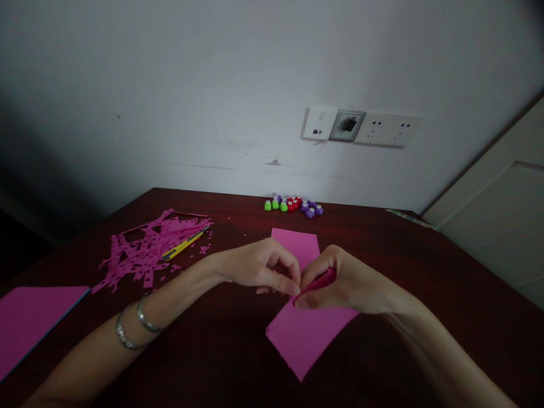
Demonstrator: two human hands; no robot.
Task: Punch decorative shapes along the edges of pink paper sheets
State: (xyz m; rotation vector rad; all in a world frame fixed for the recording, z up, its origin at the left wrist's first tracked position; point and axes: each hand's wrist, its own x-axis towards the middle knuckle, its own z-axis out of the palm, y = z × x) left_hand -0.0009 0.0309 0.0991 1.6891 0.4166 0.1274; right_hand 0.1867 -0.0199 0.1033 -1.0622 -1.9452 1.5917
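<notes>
At the left edge of the frame lies a pink sheet (pixel 40 314), with a tangle of pink scraps (pixel 144 249) above and right of it and a yellow cutter (pixel 185 243) against the scraps. Near the centre, the left hand (pixel 261 269) has thumb and fingers drawn narrow, tips against the right hand's; whether they grip anything I cannot tell. Small green, red and purple pieces (pixel 292 206) sit in the upper middle. The right hand (pixel 351 283), right of centre, pinches curled pink paper (pixel 325 279) over the flat pink paper (pixel 312 340) at lower centre; whether they join is hidden. The step in hand seems to be fine fingertip shaping of the paper; the next move calls for a steady right pinch and light left fingertips.
</notes>
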